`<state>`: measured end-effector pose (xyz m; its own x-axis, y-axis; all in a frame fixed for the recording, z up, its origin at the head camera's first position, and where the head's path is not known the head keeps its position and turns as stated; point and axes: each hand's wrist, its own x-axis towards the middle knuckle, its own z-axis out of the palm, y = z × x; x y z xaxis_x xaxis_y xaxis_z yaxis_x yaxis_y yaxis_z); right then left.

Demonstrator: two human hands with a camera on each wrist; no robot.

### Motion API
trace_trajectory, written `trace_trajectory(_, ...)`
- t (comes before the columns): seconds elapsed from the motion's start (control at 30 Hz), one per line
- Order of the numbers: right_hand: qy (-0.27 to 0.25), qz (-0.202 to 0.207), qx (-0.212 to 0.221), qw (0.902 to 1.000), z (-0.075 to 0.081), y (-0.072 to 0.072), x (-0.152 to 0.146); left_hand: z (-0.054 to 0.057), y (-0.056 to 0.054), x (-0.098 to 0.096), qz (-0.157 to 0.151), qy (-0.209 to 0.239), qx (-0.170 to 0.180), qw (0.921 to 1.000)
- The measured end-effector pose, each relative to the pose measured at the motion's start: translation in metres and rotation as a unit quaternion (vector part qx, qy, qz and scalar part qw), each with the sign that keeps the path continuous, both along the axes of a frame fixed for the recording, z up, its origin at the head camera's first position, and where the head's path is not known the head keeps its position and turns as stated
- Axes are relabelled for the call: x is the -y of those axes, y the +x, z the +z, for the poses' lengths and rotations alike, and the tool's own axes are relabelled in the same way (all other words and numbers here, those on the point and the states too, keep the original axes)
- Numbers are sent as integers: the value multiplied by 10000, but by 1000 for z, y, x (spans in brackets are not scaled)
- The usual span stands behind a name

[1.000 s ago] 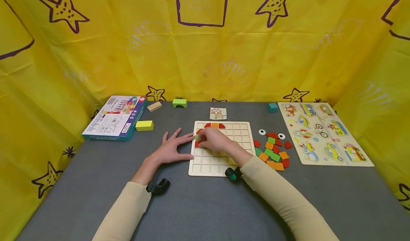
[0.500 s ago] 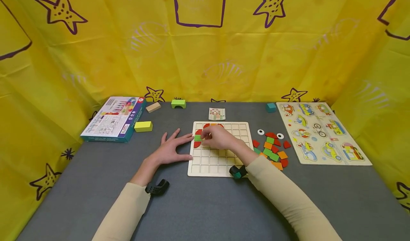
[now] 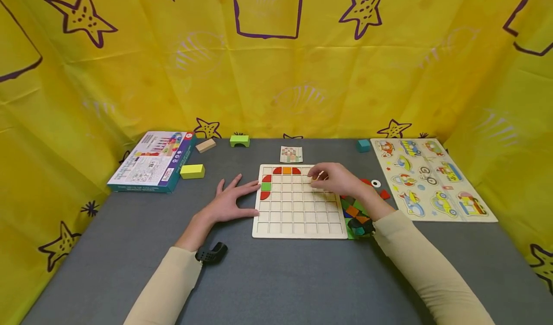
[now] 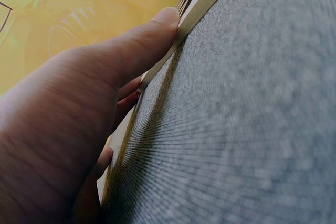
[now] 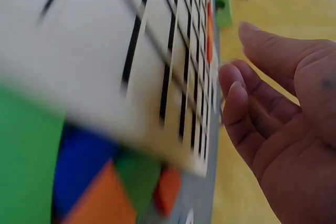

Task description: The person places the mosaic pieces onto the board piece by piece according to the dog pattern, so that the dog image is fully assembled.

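Note:
A pale wooden grid board (image 3: 298,217) lies on the grey table. Along its top left, a green square (image 3: 265,186) sits between red quarter-round pieces, and an orange square (image 3: 287,170) sits between two more. My left hand (image 3: 226,202) rests at the board's left side, fingers spread; in the left wrist view its thumb (image 4: 152,27) touches the board edge (image 4: 207,1). Over the board's upper right is my right hand (image 3: 337,177). The right wrist view shows that hand's fingers (image 5: 239,114) loosely bent, with a gap to the thumb and nothing between them.
Loose colored pieces (image 3: 352,210) lie right of the board, partly hidden by the right forearm. A picture card (image 3: 291,154) lies behind it. A boxed game (image 3: 151,162), a yellow block (image 3: 192,172) and a green arch block (image 3: 239,140) stand left; a vehicle puzzle (image 3: 425,195) lies right.
My right hand has left the green and red pieces on the board's left side and moved right, uncovering the grid. The left hand has stayed at the board's edge.

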<state>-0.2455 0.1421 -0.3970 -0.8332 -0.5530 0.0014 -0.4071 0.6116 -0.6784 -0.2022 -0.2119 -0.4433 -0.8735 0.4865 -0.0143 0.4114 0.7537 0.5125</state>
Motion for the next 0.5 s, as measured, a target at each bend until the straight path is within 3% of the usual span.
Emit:
trace_trajectory(0.23,163,-383,-2,9991,-5,-1,-38,-1,-1,0,11,-1,7,10000)
trace_trajectory(0.5,376,-537,-80,9978,-14,1,-64,0,-1,0,5,16,2,10000)
